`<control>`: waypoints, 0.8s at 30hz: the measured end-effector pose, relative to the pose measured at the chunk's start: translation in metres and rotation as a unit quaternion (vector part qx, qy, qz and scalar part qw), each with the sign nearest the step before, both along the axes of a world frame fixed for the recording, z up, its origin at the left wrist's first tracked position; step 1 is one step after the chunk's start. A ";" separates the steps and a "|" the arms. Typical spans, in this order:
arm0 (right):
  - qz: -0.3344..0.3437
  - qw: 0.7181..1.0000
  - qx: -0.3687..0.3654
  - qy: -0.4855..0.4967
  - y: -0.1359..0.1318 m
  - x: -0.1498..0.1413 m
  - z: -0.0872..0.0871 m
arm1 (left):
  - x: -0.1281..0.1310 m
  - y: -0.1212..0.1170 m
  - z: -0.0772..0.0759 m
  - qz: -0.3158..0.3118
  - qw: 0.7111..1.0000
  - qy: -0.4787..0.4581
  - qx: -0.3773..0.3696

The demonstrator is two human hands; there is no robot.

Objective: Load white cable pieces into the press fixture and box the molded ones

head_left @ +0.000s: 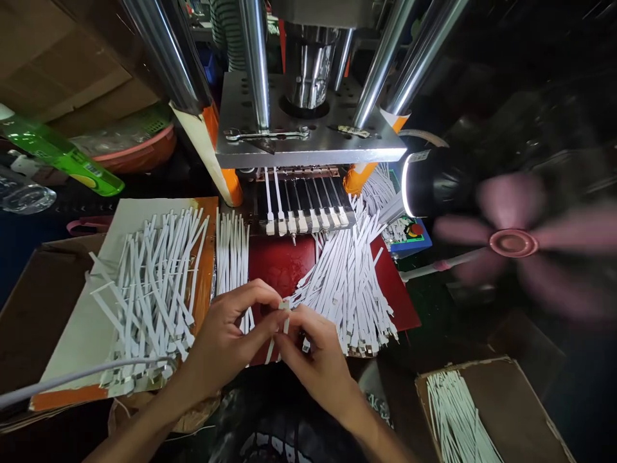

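Note:
My left hand and my right hand meet over the red board, fingertips pinched together. Between them they hold a short white cable with a small block-like end; part of it is hidden by my fingers. Beyond my hands, a black mould carries a row of white cables with connector ends along its front edge. A fanned pile of white cables lies right of my hands. A neat row of white cables lies to the left.
The press plate overhangs the mould, with a wrench on top. More cables cover a board at left. A spinning pink fan and a lamp stand at right. A cardboard box holds cables at lower right.

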State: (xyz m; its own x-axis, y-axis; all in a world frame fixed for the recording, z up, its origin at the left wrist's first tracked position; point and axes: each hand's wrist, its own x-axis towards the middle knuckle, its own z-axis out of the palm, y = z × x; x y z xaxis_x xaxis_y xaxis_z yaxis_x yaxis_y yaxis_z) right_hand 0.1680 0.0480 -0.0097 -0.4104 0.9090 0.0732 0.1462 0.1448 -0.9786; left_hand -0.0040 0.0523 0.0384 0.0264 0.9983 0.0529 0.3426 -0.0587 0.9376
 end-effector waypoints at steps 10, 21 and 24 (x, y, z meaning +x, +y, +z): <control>0.191 0.975 -0.044 -0.102 0.066 0.033 0.029 | -0.029 0.128 -0.036 0.157 0.968 0.130 0.146; 0.122 0.980 0.124 -0.100 0.270 -0.010 0.031 | -0.032 0.172 -0.047 0.074 0.940 0.231 0.241; 0.127 0.972 0.167 -0.107 0.285 -0.020 0.019 | -0.040 0.152 -0.046 -0.107 0.900 0.302 0.297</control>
